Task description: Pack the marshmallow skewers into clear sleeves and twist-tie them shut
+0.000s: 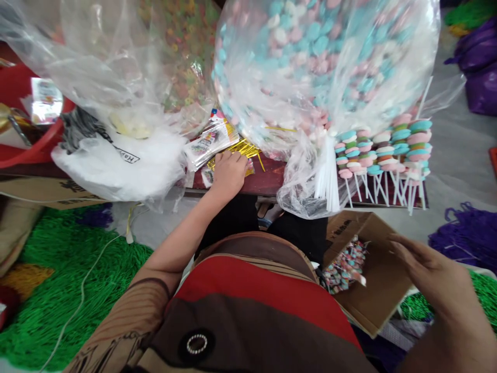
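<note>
My left hand [228,171] reaches onto the dark red table edge [267,178], its fingers curled down on a pile of gold twist ties [238,150] beside small printed wrappers [209,141]. My right hand [427,269] hovers with fingers stretched out over the flap of a cardboard box [382,282] that holds wrapped candy skewers [344,267]. A row of pink, blue and white candy skewers on white sticks [382,153] lies on the table at the right. Above them bulges a big clear bag of pastel candies [310,57].
A second clear bag of mixed sweets [155,62] and a white plastic bag [116,160] fill the left of the table, next to a red basin [23,119]. Green shredded material [58,269] covers the floor at left; purple bundles [469,233] lie at right.
</note>
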### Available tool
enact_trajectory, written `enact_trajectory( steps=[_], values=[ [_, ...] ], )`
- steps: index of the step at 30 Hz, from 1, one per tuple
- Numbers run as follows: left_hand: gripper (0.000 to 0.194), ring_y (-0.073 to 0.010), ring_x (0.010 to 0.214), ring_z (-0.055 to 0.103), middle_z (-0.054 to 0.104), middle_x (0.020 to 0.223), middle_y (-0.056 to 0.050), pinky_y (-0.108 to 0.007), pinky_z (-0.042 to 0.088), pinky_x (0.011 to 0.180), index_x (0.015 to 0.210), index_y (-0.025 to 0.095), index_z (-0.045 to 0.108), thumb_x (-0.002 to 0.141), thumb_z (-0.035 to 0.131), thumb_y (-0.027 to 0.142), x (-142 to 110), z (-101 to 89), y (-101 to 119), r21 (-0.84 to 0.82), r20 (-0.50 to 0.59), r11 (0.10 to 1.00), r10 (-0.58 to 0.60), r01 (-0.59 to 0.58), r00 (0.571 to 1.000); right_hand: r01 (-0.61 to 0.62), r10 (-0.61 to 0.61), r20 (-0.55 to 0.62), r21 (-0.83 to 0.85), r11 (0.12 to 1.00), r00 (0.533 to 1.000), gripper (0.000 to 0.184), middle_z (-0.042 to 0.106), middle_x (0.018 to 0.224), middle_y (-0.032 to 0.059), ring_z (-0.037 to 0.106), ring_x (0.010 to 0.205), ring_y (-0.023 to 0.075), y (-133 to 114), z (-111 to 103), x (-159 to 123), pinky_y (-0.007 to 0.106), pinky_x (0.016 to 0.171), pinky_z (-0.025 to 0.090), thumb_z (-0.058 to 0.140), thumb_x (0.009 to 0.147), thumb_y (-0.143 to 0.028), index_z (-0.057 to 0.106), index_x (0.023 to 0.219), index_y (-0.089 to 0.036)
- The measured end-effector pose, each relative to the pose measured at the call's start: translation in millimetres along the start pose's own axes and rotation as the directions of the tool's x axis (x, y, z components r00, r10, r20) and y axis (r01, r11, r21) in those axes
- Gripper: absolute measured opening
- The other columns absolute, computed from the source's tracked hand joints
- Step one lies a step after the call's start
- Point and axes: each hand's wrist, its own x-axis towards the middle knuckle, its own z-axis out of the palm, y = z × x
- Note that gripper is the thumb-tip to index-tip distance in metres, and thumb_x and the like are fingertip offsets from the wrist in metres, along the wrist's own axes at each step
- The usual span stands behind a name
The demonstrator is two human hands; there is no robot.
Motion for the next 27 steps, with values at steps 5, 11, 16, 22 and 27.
enact_trajectory(
  steps=[5,11,16,22,27],
  values=[
    [0.021,-0.0326,0.102,0.061,0.074,0.099,-0.012,-0.045,0.038,0.087,0.088,0.021,0.069,0.099,0.053,0.026,2,5.2,-6,-0.072,-0.026,0.996,-0.063,0.061,0.998,-0.095,0.1,-0.103,0.052,0.994,0.99,0.015,0.082,0.103,0.0028,0.077,0.098,0.033,-87,45,29,0.046,0.086,0.06,0.068,0.093,-0.044,0.08,0.102,-0.042],
    [0.027,-0.0334,0.104,0.06,0.073,0.107,-0.015,-0.044,0.039,0.087,0.096,0.018,0.07,0.1,0.055,0.041,-3,4.0,-4,-0.033,-0.041,0.998,-0.048,0.046,0.998,0.155,-0.191,0.092,0.306,0.939,0.977,0.017,0.083,0.09,0.0023,0.078,0.082,0.0208,-160,111,74,0.037,0.081,0.063,0.065,0.095,-0.035,0.08,0.098,-0.027],
    [0.021,-0.032,0.104,0.059,0.072,0.103,-0.013,-0.043,0.038,0.086,0.091,0.021,0.07,0.099,0.057,0.035,0,6.0,-8,-0.075,-0.023,0.995,-0.062,0.06,0.998,0.249,-0.33,0.187,0.359,0.9,0.925,0.017,0.083,0.09,0.0022,0.077,0.078,0.0171,-192,133,85,0.032,0.078,0.063,0.064,0.095,-0.028,0.08,0.099,-0.026],
    [0.026,-0.0307,0.1,0.06,0.073,0.094,-0.011,-0.043,0.038,0.085,0.081,0.021,0.068,0.1,0.055,0.033,8,10.1,-15,-0.159,-0.002,0.983,-0.09,0.089,0.996,0.032,-0.213,0.309,0.499,0.866,0.927,0.019,0.082,0.085,0.0027,0.076,0.072,0.0154,-189,153,93,0.028,0.069,0.063,0.067,0.092,-0.036,0.08,0.099,-0.023],
    [0.029,-0.03,0.101,0.061,0.073,0.098,-0.012,-0.043,0.04,0.087,0.086,0.02,0.069,0.102,0.051,0.036,4,6.9,-13,-0.163,-0.066,0.982,-0.107,0.095,0.992,-0.109,-0.078,0.327,0.517,0.849,0.942,0.029,0.081,0.086,0.0035,0.074,0.07,0.0142,-180,180,112,0.026,0.063,0.059,0.069,0.089,-0.047,0.079,0.098,-0.022]
  ],
)
